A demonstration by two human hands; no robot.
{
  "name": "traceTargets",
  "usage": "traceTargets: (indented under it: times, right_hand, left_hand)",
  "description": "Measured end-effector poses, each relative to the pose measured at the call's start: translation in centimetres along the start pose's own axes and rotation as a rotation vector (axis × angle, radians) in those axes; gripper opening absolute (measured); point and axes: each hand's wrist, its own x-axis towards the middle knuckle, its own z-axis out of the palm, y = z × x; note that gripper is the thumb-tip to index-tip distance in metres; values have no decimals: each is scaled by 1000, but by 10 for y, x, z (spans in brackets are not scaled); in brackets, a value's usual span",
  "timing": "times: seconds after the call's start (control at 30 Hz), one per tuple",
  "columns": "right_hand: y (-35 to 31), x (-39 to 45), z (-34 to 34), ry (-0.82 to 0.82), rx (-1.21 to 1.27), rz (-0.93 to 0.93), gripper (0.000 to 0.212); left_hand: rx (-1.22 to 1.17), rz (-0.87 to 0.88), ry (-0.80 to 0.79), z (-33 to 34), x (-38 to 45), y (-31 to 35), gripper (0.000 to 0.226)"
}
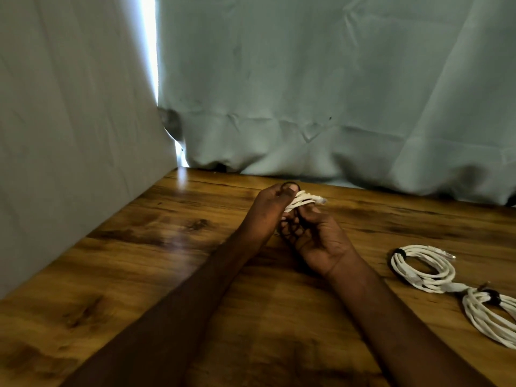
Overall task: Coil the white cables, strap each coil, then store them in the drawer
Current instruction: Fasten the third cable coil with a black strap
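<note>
The left hand (pixel 265 210) and the right hand (pixel 312 233) both grip the bunched white cable coil (pixel 303 201), fingers closed, and should keep its loops tight while the thin black strap (pixel 290 184) wraps around.

Wooden table (pixel 139 275), pale green curtain (pixel 335 93) behind it

A makeshift recording corner, likely in a home rather than a shop or lab. Pale grey-green cloth sheets (pixel 321 79) hang creased as a backdrop behind and to the left of a wood-grain counter (pixel 139 275), with daylight showing through the gap (pixel 152 51) where the two sheets meet. Strapped coils of white cable (pixel 423 268) lie on the counter at the right.
</note>
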Motion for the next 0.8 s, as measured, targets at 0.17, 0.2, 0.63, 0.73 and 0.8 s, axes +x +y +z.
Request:
traceTargets:
  times: [0.17,0.2,0.63,0.73,0.8]
  right_hand:
    - [7,3,2,39,-165,-90,20]
    - [8,4,2,43,-158,-101,20]
    - [14,2,5,-6,174,-53,24]
    - [17,0,8,2,197,-64,25]
    - [17,2,7,-5,166,-53,24]
  left_hand:
    - [7,24,59,0,-3,-1,27]
    - [-1,9,61,1,-4,0,28]
    - [-97,-119,156,15,-8,8,31]
    - [-85,-103,174,16,-11,13,32]
    - [-87,-103,177,16,-11,13,34]
